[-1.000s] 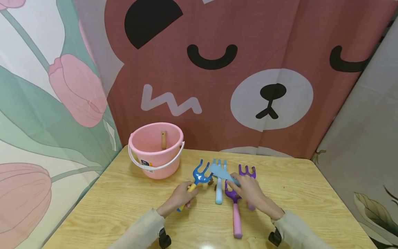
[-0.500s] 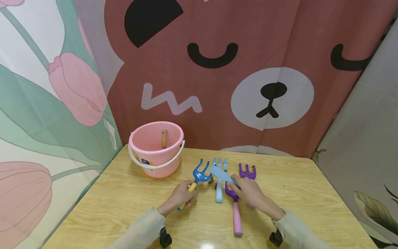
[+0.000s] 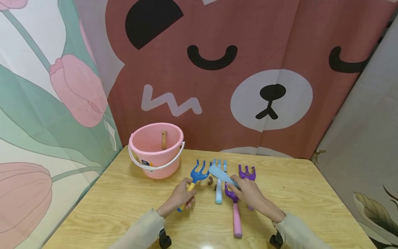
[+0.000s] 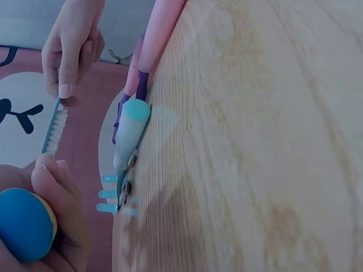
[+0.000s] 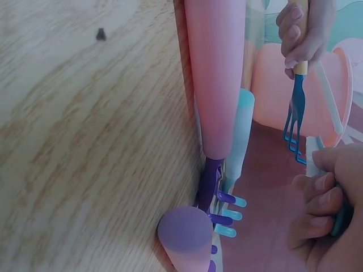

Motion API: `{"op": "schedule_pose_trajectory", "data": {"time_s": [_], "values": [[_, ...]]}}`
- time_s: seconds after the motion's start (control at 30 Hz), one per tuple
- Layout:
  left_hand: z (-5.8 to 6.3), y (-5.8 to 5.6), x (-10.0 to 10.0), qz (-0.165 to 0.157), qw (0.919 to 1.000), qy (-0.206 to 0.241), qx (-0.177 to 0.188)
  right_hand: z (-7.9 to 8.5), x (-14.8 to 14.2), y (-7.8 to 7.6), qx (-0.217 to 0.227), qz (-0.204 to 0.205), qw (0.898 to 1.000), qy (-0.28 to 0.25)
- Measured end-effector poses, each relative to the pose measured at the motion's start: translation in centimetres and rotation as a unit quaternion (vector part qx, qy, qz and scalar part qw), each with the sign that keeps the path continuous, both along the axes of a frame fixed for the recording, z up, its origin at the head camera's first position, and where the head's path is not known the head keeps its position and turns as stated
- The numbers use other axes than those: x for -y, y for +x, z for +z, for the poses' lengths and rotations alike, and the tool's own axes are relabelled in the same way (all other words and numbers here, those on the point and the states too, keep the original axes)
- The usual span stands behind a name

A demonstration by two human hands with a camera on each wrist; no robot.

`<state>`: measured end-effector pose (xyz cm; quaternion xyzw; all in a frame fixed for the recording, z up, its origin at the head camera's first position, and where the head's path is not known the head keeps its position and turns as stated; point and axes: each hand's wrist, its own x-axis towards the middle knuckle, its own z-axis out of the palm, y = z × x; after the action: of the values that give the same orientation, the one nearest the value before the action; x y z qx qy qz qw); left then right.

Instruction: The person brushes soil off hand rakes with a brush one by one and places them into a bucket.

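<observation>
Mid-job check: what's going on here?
A person's left grip holds a yellow-handled blue three-pronged fork; the right grip holds a light-blue, white-bristled brush near its prongs, contact unclear. A pale-blue fork and two purple, pink-handled forks lie on the wooden table, brown bits nearby. A pink plastic bucket stands at the back left.

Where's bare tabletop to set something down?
Right: wide patch between the right hand, purple forks and the table's right edge, bar a small speck. Left: patch bordered by the pink bucket, left hand and table's left edge. Crowded: between the hands, with light-blue fork, brown bits, and held blue fork and brush.
</observation>
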<state>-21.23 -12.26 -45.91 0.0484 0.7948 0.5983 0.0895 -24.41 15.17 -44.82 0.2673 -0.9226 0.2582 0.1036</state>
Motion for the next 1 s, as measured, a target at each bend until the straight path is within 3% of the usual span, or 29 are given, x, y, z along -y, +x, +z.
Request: {"op": "schedule_pose_trajectory", "data": {"time_s": [0.57, 0.8, 1.0], "values": [[-0.16, -0.39, -0.09, -0.008, 0.9993, 0.036, -0.008, -0.07, -0.31, -0.07, 0.012, -0.006, 1.0, 0.001], [-0.2, -0.41, -0.04, -0.014, 0.9995, 0.029, -0.001, -0.21, -0.41, -0.02, 0.016, -0.002, 1.0, -0.005], [-0.58, -0.6, -0.07, 0.0, 0.9998, 0.012, -0.016, -0.25, -0.42, 0.05, 0.015, 0.0, 1.0, -0.007]]}}
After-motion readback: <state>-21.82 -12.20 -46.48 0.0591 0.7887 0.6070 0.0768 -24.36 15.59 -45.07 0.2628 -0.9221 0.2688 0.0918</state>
